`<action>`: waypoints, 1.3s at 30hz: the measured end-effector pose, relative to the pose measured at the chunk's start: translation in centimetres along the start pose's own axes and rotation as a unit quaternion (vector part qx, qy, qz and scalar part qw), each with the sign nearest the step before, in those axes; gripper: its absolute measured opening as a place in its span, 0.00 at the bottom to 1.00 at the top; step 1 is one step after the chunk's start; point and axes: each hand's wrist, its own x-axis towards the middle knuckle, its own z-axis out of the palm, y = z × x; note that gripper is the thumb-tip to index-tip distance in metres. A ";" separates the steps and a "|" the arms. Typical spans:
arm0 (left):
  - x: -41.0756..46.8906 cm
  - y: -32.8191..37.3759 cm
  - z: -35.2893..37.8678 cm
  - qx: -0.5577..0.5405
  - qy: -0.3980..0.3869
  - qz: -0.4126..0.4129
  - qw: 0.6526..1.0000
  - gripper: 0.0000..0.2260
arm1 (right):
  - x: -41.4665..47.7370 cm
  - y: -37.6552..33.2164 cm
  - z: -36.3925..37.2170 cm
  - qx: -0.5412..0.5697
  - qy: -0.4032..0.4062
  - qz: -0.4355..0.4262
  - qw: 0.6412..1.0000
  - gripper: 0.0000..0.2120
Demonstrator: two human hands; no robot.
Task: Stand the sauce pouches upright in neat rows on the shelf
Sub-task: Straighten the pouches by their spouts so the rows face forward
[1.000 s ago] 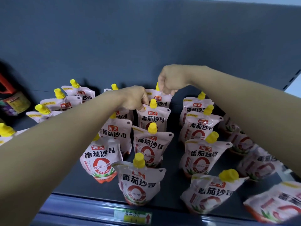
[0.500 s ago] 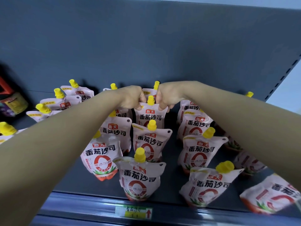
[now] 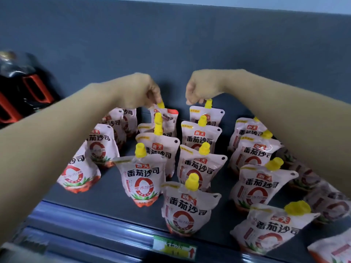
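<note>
Mostly done: pouches (image 3: pixel 144 179) stand in rows on the shelf (image 3: pixel 114 198). Left hand (image 3: pixel 140 90) and right hand (image 3: pixel 201 86) pinch caps of two back-row pouches at frame centre; a pouch at lower right (image 3: pixel 334 249) looks toppled.

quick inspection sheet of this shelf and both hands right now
surface: dark grey shelf, bare strips between the rows, blue front rail with a price tag.
job's things: white sauce pouches with yellow caps, mostly upright in rough rows; front centre pouch stands alone; pouches at far right lean or lie.
clutter: dark packaged goods with red marks at far left.
hands: left hand pinches the cap of the back pouch; right hand pinches the cap of the neighbouring back pouch.
cables: nothing seen.
surroundings: grey back panel.
</note>
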 end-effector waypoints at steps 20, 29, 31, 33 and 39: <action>1.6 -5.7 4.4 0.025 -0.134 0.065 0.989 0.23 | 7.3 -4.2 5.1 -0.052 -0.002 0.079 0.995 0.10; 1.7 -7.4 4.6 0.027 -0.099 0.062 0.993 0.21 | 8.4 -4.4 6.1 -0.053 0.073 0.096 0.991 0.18; 1.7 -7.4 4.8 0.024 -0.094 0.068 0.993 0.23 | 8.4 -4.4 6.1 -0.055 0.077 0.093 0.991 0.19; 1.7 -7.5 4.8 0.021 -0.095 0.073 0.993 0.23 | 8.3 -4.3 6.0 -0.048 0.067 0.086 0.993 0.21; 1.8 -7.5 4.7 0.003 -0.114 0.059 0.992 0.19 | 7.5 -3.7 4.7 -0.017 0.040 0.067 0.997 0.07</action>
